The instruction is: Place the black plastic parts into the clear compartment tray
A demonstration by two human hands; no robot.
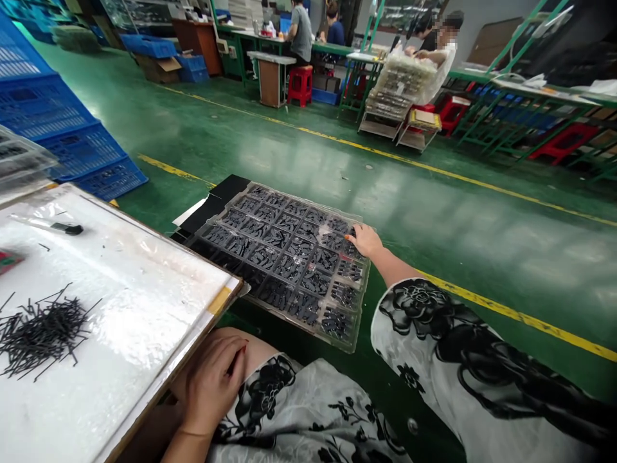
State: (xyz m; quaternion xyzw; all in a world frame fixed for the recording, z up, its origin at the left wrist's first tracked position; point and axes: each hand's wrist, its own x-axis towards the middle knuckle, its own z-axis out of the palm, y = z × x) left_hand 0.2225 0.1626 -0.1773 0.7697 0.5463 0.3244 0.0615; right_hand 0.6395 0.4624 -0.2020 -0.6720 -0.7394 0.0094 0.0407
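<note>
My right hand (366, 242) reaches over the right edge of a clear plastic tray (357, 302), its fingers bent down at a far-right compartment. What they hold, if anything, is hidden. Small black parts (263, 257) fill the tray's many compartments; some at the right look shinier. My left hand (214, 379) lies over my leg beside the table edge, fingers extended and close together, holding nothing visible. On the white, plastic-covered tabletop (144, 276) at the left lies a loose heap of thin black rods (45, 331).
Tweezers or a similar tool with a black end (67, 228) lie on the tabletop. Blue crates (72, 138) are stacked at the far left. Behind the tray runs green floor with a yellow line (337, 137). People sit at benches beyond, near a red stool (300, 85).
</note>
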